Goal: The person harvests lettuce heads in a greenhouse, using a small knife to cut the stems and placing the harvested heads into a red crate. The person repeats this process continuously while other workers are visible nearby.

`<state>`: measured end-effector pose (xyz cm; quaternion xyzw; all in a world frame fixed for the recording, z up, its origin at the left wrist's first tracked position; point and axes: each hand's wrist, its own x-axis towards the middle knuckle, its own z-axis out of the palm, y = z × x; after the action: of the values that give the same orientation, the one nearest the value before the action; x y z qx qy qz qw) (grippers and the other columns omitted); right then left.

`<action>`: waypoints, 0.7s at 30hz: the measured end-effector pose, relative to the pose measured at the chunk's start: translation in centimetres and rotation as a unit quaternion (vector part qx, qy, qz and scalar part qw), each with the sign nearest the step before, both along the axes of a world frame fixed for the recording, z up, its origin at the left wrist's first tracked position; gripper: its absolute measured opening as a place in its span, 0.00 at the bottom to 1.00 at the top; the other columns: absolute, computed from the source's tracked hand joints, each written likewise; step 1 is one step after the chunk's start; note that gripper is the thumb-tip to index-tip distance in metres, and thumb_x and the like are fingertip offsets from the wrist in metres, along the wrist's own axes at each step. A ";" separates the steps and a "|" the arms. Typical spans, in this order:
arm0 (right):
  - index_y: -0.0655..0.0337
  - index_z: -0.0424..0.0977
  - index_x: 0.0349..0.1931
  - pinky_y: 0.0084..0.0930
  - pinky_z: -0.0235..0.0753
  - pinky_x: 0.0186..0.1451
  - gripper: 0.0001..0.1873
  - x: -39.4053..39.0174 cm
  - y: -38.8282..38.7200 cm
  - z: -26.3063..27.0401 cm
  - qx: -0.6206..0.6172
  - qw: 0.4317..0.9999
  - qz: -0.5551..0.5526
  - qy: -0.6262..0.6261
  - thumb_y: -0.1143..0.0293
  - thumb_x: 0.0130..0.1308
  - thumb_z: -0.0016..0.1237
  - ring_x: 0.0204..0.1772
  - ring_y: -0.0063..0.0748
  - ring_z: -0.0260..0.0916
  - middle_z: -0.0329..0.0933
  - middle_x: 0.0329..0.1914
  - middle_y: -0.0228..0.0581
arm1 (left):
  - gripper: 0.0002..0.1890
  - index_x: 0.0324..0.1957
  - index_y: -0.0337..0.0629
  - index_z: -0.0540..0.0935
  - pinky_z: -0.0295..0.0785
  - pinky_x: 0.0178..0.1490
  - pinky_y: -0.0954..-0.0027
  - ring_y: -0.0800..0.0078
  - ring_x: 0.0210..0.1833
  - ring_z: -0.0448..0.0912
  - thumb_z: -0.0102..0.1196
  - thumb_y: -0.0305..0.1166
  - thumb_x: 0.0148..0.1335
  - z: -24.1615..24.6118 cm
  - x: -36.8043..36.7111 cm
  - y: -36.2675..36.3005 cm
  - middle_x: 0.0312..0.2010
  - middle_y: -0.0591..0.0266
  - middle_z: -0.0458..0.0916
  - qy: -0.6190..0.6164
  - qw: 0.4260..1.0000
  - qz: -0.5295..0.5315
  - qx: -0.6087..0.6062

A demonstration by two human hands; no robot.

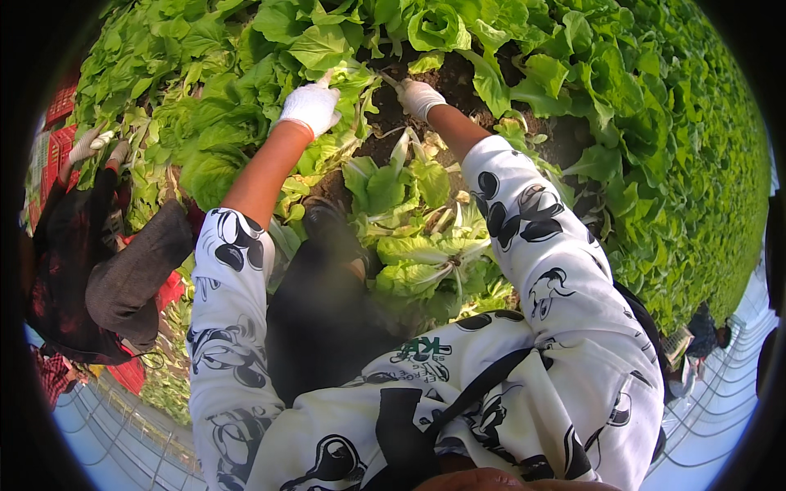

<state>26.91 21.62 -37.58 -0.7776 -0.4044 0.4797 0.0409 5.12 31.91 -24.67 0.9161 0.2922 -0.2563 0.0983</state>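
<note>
My left hand, in a white knit glove with an orange cuff, grips a leafy lettuce standing at the row's edge. Its thumb and fingers lie against the leaves, partly hidden by them. Close by on the right, my right hand, also gloved, is low over the soil with its fingers closed. A thin, narrow object sticks out from them towards the lettuce's base; whether it is a blade is unclear. Below the hands, a cut lettuce lies with its stem end up, near another loose lettuce.
Dense lettuce plants spread to the right and ahead. Bare soil shows between rows. My shoe is among the leaves. On the left, a co-worker bends near red plastic crates. Another person is far right.
</note>
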 end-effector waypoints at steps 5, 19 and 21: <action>0.57 0.72 0.69 0.45 0.80 0.53 0.24 -2.2 -0.4 -1.1 -0.007 0.998 -0.042 0.043 0.58 0.78 0.39 0.54 0.53 0.79 0.82 0.54 0.52 | 0.24 0.61 0.43 0.81 0.79 0.65 0.50 0.49 0.63 0.82 0.61 0.43 0.67 -0.2 0.4 -0.1 0.84 0.49 0.51 0.040 0.999 0.003 0.003; 0.65 0.75 0.63 0.41 0.84 0.32 0.22 -3.5 -9.1 1.2 -0.116 0.983 0.010 0.139 0.57 0.82 0.39 0.28 0.42 0.83 0.85 0.29 0.43 | 0.25 0.54 0.38 0.84 0.80 0.59 0.52 0.51 0.56 0.85 0.61 0.48 0.65 -0.5 -0.5 -0.8 0.81 0.55 0.60 0.024 1.000 0.007 -0.002; 0.64 0.73 0.66 0.36 0.81 0.28 0.25 -3.8 -11.3 1.4 -0.062 0.978 -0.082 0.181 0.53 0.82 0.42 0.24 0.39 0.80 0.85 0.29 0.43 | 0.25 0.50 0.37 0.86 0.80 0.60 0.53 0.50 0.55 0.84 0.62 0.49 0.64 0.0 -1.1 -1.7 0.78 0.52 0.64 -0.014 1.000 0.002 0.005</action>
<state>23.11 10.28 -36.21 -0.7094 -0.2941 0.6319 0.1046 3.98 30.26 -24.72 0.9196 0.2940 -0.2415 0.0979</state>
